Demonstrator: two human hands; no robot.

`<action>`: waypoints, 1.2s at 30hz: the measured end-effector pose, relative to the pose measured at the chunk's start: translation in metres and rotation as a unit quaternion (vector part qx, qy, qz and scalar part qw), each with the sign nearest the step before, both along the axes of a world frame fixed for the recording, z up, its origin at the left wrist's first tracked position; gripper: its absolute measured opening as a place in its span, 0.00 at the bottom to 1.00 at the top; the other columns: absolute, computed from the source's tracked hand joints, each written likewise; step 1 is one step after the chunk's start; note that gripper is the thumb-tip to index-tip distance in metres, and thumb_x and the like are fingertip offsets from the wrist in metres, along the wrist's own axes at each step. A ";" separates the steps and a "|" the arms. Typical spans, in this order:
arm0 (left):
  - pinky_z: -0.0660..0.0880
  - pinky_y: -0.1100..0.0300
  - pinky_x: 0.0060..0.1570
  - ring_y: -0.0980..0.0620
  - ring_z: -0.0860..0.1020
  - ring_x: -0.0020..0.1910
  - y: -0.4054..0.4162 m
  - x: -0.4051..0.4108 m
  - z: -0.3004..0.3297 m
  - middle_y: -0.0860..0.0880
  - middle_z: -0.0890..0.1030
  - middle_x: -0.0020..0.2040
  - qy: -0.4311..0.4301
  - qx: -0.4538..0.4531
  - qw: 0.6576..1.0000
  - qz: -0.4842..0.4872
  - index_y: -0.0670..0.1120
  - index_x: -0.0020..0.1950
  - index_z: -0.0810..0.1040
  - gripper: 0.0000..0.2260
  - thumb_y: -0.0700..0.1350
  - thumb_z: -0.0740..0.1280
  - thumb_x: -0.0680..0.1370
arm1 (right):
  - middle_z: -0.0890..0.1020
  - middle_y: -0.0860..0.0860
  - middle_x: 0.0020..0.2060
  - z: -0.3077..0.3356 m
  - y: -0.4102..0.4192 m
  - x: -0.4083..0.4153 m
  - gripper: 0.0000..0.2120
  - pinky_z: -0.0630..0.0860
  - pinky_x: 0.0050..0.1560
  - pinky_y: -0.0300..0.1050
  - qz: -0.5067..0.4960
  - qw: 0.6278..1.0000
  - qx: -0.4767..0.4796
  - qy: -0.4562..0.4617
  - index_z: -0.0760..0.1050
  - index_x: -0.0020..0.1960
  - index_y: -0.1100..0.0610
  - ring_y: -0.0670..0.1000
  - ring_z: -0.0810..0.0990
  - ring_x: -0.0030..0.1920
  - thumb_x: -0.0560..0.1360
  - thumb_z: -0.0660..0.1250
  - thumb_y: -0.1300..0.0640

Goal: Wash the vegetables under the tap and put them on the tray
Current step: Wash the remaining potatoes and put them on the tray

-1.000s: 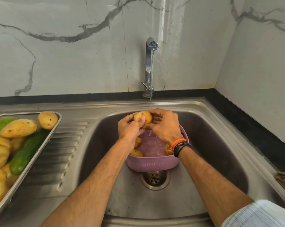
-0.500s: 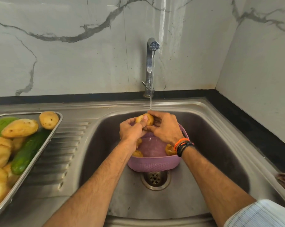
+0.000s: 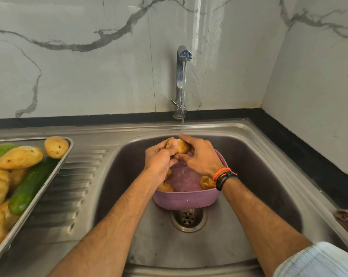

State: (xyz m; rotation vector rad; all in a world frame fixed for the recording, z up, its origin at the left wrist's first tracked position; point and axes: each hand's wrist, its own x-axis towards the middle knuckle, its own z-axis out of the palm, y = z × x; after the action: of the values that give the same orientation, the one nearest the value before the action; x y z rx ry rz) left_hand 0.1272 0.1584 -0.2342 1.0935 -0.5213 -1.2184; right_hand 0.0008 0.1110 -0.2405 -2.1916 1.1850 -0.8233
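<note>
- The sink (image 3: 259, 156) is carrying a pink basket (image 3: 186, 200) lying over its drain, toward the back wall.
- The tray (image 3: 29, 208) is sitting on the drainboard's left edge, holding potatoes and a cucumber (image 3: 32, 185).
- My left hand (image 3: 159, 160) and right hand (image 3: 201, 156) are curling their fingers around one potato (image 3: 181, 146), gripping it under the tap (image 3: 181, 76) stream, above the basket.
</note>
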 end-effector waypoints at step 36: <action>0.83 0.54 0.48 0.46 0.84 0.47 0.000 -0.002 -0.002 0.41 0.85 0.49 -0.052 0.000 0.998 0.039 0.44 0.52 0.83 0.05 0.37 0.70 0.77 | 0.84 0.51 0.57 0.001 -0.001 0.004 0.30 0.77 0.64 0.46 -0.055 0.997 0.004 -0.057 0.78 0.66 0.55 0.48 0.82 0.57 0.66 0.81 0.53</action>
State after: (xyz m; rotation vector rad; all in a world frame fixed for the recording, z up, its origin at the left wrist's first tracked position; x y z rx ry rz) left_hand 0.1250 0.1579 -0.2364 1.1708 -0.5520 -1.0973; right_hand 0.0048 0.1104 -0.2391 -2.0585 1.2582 -0.9749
